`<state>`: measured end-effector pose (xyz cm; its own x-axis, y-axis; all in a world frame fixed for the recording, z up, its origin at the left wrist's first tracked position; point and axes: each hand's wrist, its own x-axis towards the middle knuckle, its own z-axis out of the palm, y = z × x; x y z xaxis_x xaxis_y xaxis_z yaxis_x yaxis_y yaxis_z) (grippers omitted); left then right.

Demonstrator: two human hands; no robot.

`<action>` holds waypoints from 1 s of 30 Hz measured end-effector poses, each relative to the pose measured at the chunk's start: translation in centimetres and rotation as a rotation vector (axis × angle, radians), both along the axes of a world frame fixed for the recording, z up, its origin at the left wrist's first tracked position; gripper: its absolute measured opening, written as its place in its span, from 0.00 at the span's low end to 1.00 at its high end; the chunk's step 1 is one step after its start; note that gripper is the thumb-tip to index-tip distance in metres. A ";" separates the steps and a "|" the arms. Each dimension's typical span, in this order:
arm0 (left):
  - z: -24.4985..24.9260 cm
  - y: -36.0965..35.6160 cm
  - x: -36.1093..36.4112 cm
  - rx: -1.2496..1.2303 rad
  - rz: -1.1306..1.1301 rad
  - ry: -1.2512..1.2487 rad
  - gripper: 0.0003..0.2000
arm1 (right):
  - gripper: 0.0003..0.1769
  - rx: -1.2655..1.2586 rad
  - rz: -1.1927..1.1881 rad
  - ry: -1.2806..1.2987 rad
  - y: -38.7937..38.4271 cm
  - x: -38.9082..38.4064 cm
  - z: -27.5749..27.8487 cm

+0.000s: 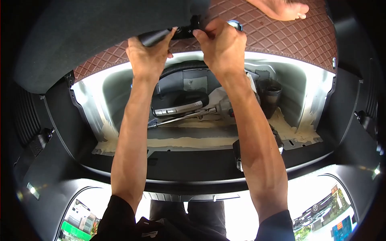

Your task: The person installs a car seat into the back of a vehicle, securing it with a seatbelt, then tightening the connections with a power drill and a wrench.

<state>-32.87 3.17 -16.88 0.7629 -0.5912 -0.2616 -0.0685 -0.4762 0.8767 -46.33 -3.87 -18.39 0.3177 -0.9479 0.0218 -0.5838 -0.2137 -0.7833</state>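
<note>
At the top of the head view, both hands work at a black fitting (185,32) along the edge of a large dark panel (100,32). My left hand (148,56) is closed around the fitting's left end, beside a smooth black tube-like part (155,38); its index fingertip presses on the fitting. My right hand (225,50) pinches the right end between thumb and bent fingers. A round pale-blue-rimmed object (235,25) shows just behind its knuckles. Several fingers of both hands are hidden.
Below lies a metal storage well (116,92) holding a corrugated hose (183,66), a black-and-silver case-like object (179,104), a power tool with a long shaft (219,110) and a dark cup (270,92). A bare foot (281,8) rests on the brown quilted mat (297,44).
</note>
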 end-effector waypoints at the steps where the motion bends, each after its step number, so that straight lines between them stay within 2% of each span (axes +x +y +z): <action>1: -0.3 0.1 0.1 -0.064 0.001 0.061 0.14 | 0.13 -0.026 -0.010 0.056 0.4 0.1 -0.1; 3: -1.2 0.4 1.3 -0.189 0.011 0.180 0.16 | 0.13 -0.094 0.019 0.085 0.7 0.3 -0.4; 6: -2.2 1.2 2.8 -0.263 -0.110 0.238 0.17 | 0.14 -0.152 0.118 0.061 0.7 0.5 -0.2; 8: -2.6 1.9 4.1 -0.264 -0.218 0.316 0.15 | 0.08 -0.117 0.131 -0.030 0.9 0.5 1.1; 11: -0.1 0.7 1.4 -0.124 0.036 0.309 0.20 | 0.05 -0.188 0.222 -0.129 0.8 1.2 1.1; 12: -0.2 1.1 2.2 -0.155 -0.084 0.327 0.24 | 0.05 -0.256 0.264 -0.115 0.5 1.3 0.6; 13: -1.2 1.1 2.9 -0.148 -0.079 0.383 0.24 | 0.05 -0.325 0.306 -0.102 0.4 1.4 0.5; 15: -3.7 0.7 4.3 -0.151 -0.065 0.496 0.25 | 0.06 -0.257 0.339 -0.021 0.2 1.3 0.8; 17: -2.5 -0.3 4.5 -0.110 -0.053 0.626 0.22 | 0.07 -0.277 0.361 0.030 0.5 1.5 0.8; 19: -2.4 -0.5 3.9 -0.052 -0.134 0.433 0.20 | 0.09 -0.302 0.363 0.026 0.7 1.6 0.6; 21: -1.3 -0.5 3.2 -0.079 -0.107 0.370 0.19 | 0.10 -0.271 0.368 0.028 0.7 1.9 0.9; 22: -0.7 -0.6 3.0 -0.064 -0.100 0.321 0.19 | 0.09 -0.434 0.379 -0.004 0.4 2.1 0.3; 26: 0.1 0.5 2.7 -0.106 -0.125 0.260 0.20 | 0.10 -0.719 0.535 0.092 -0.5 2.0 -0.1; 27: 0.2 1.0 2.7 -0.099 -0.125 0.236 0.20 | 0.11 -0.671 0.525 0.120 -0.5 2.1 0.1; 28: -1.7 1.4 3.7 -0.369 -0.221 0.430 0.19 | 0.11 -0.624 0.515 0.145 -0.5 2.3 0.4; 29: -3.7 2.2 3.8 -0.299 -0.296 0.203 0.19 | 0.11 -0.574 0.505 0.171 -0.4 2.3 0.6; 30: -2.4 3.6 3.0 -0.226 -0.372 -0.023 0.19 | 0.12 -0.518 0.461 0.237 -0.3 2.2 0.5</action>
<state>-29.83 6.76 -19.29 0.4908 -0.8676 -0.0795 -0.2201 -0.2117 0.9522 -44.12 -4.19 -17.90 0.7339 -0.6031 0.3123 -0.4861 -0.7876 -0.3786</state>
